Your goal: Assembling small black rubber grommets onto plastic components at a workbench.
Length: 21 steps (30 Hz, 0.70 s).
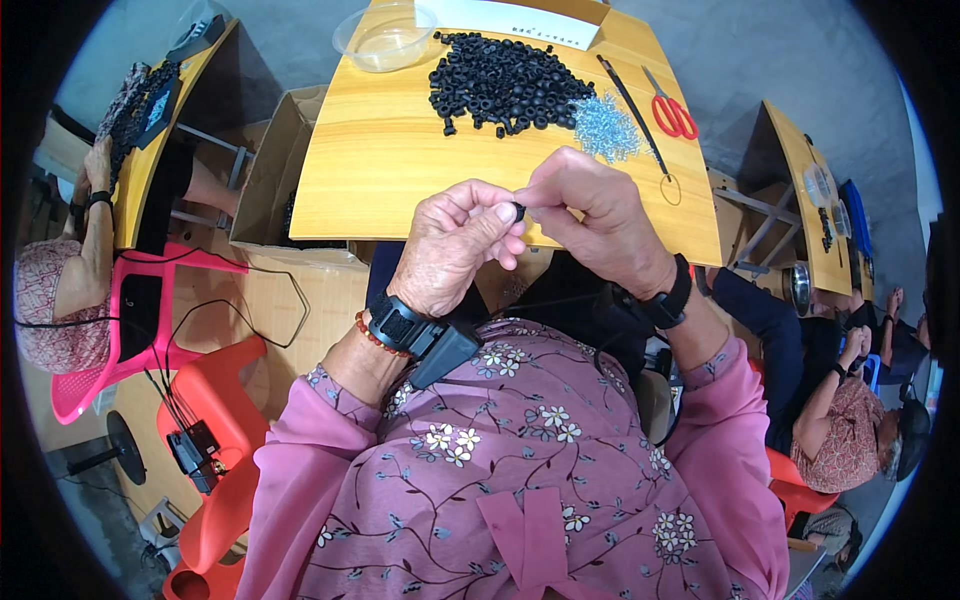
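Note:
Just in front of the table's near edge, my left hand (450, 240) pinches a small round black rubber-like piece (518, 211) between thumb and forefinger. My right hand (600, 215) is closed, with its fingertips against that piece; whatever they hold is too small to make out. Beyond the hands a heap of black pieces (505, 85), ring-like and knob-like, lies on the wooden table (370, 190). Touching its right side is a smaller pile of tiny clear-bluish bits (607, 130).
Right of the piles lie a thin black tool (635, 115) with a wire loop and red-handled scissors (675, 115). A clear plastic bowl (385, 40) and white box (520, 22) stand at the back. A cardboard carton (268, 205) sits left of the table; people work at both sides.

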{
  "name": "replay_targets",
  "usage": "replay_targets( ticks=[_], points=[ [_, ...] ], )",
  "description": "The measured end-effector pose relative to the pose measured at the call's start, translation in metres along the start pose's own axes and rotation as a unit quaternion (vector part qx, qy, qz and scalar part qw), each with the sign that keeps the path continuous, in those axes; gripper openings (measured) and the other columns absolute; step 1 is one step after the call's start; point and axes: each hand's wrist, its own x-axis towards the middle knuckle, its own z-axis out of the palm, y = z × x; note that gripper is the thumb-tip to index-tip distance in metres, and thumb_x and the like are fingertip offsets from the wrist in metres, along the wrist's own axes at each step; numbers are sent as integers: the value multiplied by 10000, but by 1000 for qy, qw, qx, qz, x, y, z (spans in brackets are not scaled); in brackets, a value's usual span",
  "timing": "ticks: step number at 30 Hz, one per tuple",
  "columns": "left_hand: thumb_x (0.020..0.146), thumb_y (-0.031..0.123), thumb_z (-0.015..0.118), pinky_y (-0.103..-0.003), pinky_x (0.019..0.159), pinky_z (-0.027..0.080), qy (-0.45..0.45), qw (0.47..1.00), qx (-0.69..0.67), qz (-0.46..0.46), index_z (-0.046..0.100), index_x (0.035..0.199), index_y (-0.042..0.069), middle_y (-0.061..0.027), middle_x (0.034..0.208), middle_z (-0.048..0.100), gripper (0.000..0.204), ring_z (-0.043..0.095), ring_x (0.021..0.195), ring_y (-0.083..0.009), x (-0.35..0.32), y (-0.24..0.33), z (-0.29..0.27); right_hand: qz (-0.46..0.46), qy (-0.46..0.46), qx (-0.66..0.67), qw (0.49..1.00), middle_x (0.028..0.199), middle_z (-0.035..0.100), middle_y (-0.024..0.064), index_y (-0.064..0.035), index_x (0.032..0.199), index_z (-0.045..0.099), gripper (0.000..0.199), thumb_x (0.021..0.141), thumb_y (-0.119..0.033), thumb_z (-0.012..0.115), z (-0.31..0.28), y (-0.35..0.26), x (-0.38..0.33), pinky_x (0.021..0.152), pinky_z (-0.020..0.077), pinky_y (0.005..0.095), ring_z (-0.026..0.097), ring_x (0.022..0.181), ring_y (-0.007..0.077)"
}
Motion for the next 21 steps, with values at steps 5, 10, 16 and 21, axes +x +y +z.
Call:
replay_targets(
  ticks=[5,10,16,21],
  points=[
    [984,77,601,-234,614,563,2,1000,2,-5,614,1046,-5,-89,885,680,104,669,722,-120,1,0,0,-12,-8,6,1000,772,579,88,11,868,641,77,803,44,667,2,5,0,630,460,313,575,710,227],
    [997,85,575,-242,613,554,-3,1000,4,-12,607,1055,8,-76,880,670,101,664,714,-125,1,-3,-1,57,-8,48,997,790,569,61,14,897,667,68,832,29,678,2,5,-6,639,446,283,554,719,172],
    [988,108,581,-236,578,521,13,1000,-26,-9,595,1003,41,-64,843,653,70,648,684,-127,-1,-6,1,86,-2,91,992,826,573,24,8,955,694,97,858,8,690,8,9,-9,635,434,246,534,718,103],
    [974,106,584,-254,592,527,13,997,-74,-1,596,1010,43,-63,854,649,74,637,683,-143,-1,-9,-5,150,7,185,971,848,572,11,-7,1085,686,241,846,-14,719,14,13,-14,641,462,216,545,717,60]
  ],
)
